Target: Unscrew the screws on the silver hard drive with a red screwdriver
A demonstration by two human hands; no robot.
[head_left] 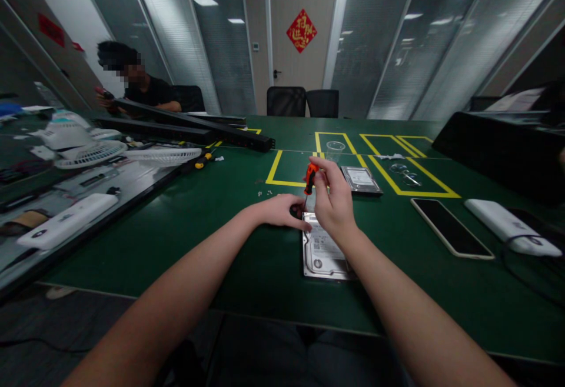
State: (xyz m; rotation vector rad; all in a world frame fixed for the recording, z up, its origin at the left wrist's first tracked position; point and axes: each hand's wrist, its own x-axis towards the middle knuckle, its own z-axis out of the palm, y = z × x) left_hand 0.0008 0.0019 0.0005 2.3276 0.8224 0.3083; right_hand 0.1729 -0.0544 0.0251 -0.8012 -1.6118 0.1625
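Note:
A silver hard drive [321, 253] lies flat on the green table [198, 228] in front of me. My right hand [335, 202] is closed round a small orange-handled screwdriver [311, 176], held upright with its tip down at the drive's far left corner. My left hand [282, 209] rests on the table at that same corner, fingers curled against the drive's edge beside the screwdriver tip. A second hard drive [361, 179] lies farther back near the yellow tape boxes.
A black phone [450, 227] and a white power bank [512, 226] lie to the right. A clear cup [334, 150] stands behind. Small screws [263, 188] lie to the left. A person [141, 87] sits at the far left behind long black bars [194, 123].

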